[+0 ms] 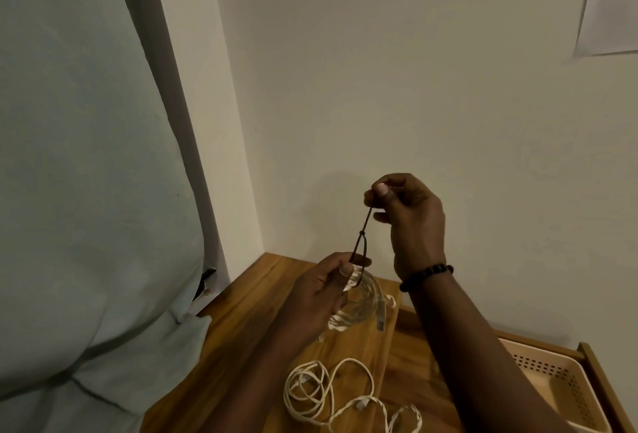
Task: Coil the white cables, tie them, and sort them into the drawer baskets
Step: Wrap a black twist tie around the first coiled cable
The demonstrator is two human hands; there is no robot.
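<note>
Loose cables [331, 394] lie on the wooden tabletop [241, 339]; right of them a perforated basket [559, 384], left a curtain [79, 191].

Above the wooden top [241, 322] the air toward the wall [414, 87] is open. Loose cables [331, 394] sprawl over the top's near part. A curtain [86, 191] crowds its left edge. Right of the top, a basket [566, 384] sits in the drawer [593, 363].
</note>
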